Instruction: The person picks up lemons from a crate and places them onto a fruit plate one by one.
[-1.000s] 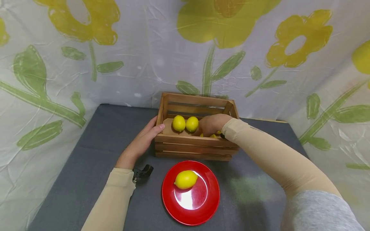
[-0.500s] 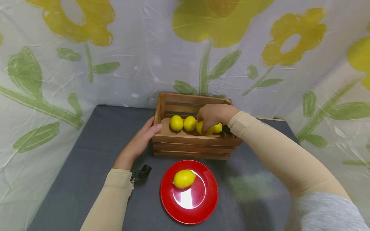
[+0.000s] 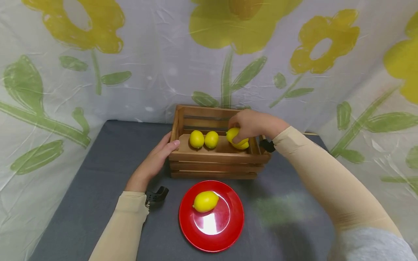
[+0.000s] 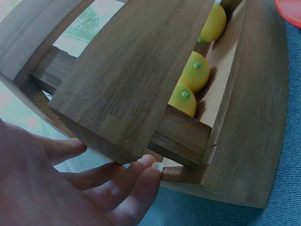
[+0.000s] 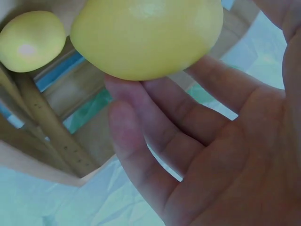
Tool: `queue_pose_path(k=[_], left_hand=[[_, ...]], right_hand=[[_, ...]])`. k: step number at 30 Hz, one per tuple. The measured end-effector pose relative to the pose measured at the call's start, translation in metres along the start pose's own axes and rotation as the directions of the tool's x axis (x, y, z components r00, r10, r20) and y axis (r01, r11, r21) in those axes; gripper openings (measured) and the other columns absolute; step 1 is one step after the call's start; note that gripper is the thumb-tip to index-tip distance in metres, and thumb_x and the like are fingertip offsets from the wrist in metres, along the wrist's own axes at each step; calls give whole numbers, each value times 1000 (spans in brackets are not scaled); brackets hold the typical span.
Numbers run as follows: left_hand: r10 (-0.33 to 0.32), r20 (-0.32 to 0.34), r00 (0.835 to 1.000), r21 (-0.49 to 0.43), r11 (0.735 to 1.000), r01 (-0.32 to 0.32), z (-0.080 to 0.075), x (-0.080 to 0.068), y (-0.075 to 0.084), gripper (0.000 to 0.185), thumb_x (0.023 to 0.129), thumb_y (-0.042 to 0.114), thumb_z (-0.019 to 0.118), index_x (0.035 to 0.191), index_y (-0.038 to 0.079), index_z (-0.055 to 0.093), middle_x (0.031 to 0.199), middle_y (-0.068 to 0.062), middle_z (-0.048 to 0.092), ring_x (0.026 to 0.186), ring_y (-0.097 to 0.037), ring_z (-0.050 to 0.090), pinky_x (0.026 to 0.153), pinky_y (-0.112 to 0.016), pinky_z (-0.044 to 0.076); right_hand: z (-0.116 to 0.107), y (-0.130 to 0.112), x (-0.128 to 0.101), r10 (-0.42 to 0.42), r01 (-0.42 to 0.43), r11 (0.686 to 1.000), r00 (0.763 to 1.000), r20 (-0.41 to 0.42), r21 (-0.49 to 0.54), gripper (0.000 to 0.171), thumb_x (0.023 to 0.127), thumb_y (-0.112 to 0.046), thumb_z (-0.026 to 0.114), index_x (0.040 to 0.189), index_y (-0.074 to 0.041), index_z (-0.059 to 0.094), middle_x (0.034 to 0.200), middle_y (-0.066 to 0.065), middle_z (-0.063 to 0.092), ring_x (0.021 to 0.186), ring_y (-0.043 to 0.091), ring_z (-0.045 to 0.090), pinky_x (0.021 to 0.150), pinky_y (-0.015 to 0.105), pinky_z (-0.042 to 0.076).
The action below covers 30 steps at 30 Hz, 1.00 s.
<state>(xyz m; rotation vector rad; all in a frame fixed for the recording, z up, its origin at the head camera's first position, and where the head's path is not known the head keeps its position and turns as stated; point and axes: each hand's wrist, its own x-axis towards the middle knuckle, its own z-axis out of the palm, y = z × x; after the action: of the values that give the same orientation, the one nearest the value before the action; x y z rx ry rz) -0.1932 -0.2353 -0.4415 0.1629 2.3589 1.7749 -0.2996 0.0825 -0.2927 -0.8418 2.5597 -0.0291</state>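
Observation:
My right hand (image 3: 251,125) pinches a yellow lemon (image 5: 146,37) inside the wooden crate (image 3: 212,157), toward its right end. Just below that fruit, partly covered by it in the head view, lies another lemon (image 3: 242,145). Two more lemons, a left one (image 3: 196,139) and a right one (image 3: 211,139), sit side by side in the left half. My left hand (image 3: 153,163) rests against the crate's left end, its thumb at the rim. In the left wrist view, fairly straight fingers (image 4: 99,179) touch the end slats.
A red plate (image 3: 212,243) with one lemon (image 3: 205,201) on it stands in front of the crate on the dark-covered table (image 3: 94,188). Behind the crate hangs a pale curtain (image 3: 150,72) with yellow flowers. A black strap (image 3: 157,195) shows at the left wrist.
My right hand has come up from deep in the crate and shifted right, bringing a lemon above its neighbour. The left hand keeps its place at the crate's end.

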Motion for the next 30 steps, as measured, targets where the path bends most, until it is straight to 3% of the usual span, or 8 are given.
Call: queue_pose_path(k=[8,14,22,30], left_hand=[[15,1,1000,-26,1000,-15,0,2,-1,84,107,59,45,175,22,12,179,-14,23,157,-39,32,131,-71,14],[16,10,1000,-26,1000,-16,1,2,1,84,107,60,44,175,23,11,178,-15,24,156,-39,31,130,-72,15],[29,15,999,-23,999,-29,1,3,1,84,108,58,44,175,21,11,179,-14,23,158,-39,30,130,-72,17],[27,14,1000,-19,999,-26,1,3,2,84,108,58,44,175,20,11,179,-14,21,159,-40,28,129,-73,17]], right_hand=[[4,5,-20,42,-42,999,999,-32,11,51,90,-31,79,137,-13,72,128,6,74,105,27,64,91,42,55],[1,3,-35,19,-18,1000,998,-57,22,51,90,-28,81,137,-12,71,127,6,73,102,25,64,88,40,54],[-1,-16,-64,-77,70,996,986,-148,-53,36,86,-25,84,121,-17,76,111,1,72,89,21,60,76,36,52],[11,-43,-93,-100,81,991,976,-193,-106,41,84,-32,85,122,-21,76,109,-1,70,87,19,60,70,34,51]])
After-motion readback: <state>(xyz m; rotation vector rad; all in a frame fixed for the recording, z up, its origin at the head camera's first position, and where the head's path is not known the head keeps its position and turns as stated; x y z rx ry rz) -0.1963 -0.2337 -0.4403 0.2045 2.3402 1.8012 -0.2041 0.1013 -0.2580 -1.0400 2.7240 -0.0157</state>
